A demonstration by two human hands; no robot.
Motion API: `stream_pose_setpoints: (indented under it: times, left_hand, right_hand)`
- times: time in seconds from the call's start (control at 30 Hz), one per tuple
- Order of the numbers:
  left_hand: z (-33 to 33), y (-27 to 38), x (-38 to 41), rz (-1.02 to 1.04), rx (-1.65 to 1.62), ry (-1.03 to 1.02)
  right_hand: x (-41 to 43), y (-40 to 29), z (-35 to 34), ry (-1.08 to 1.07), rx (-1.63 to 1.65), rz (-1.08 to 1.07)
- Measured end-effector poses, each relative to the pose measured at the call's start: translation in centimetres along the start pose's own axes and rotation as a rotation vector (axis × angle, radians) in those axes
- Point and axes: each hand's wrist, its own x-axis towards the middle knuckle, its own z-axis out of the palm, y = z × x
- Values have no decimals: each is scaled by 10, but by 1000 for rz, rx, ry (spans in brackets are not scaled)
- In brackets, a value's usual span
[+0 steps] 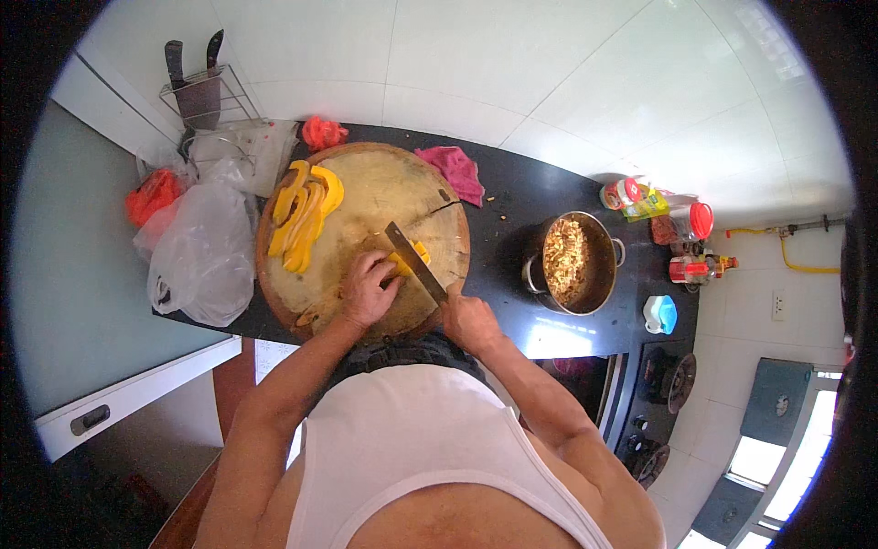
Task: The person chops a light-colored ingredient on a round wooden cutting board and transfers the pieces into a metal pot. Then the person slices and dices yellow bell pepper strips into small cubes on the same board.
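On a thick round wooden chopping block point(370, 178), my right hand point(472, 321) grips the handle of a kitchen knife point(417, 264). The blade slants up and to the left across a small yellow piece of what looks like pumpkin point(399, 263). My left hand point(369, 288) presses that piece from the left, fingers bent close to the blade. Cut yellow bits point(421, 251) lie just beyond the knife. Several curved pumpkin slices point(305, 219) with yellow flesh rest together at the block's left side.
Right of the block stands a metal pot point(603, 274) of chopped pale food. Jars point(689, 221) and a blue-lidded container point(660, 314) sit farther right, near a gas stove point(662, 391). A pink cloth point(456, 171) touches the block's back edge. Plastic bags point(206, 240) and a knife rack point(206, 96) are left.
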Motion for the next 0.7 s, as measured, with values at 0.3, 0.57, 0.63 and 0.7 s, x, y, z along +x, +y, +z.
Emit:
stream_pose_setpoints:
  times: [0.3, 0.57, 0.63, 0.7]
  left_hand:
    - [-5, -16, -8, 29, 15, -114]
    - [-10, -8, -3, 19, -33, -49]
    - [-11, -6, -2, 35, -23, -24]
    - [-12, -7, -1, 81, 1, 3]
  right_hand:
    - [10, -18, 6, -32, -128, -36]
    - [3, -13, 5, -19, -30, 18]
    - [1, -11, 2, -8, -37, -19]
    - [-3, -18, -8, -35, -56, -28]
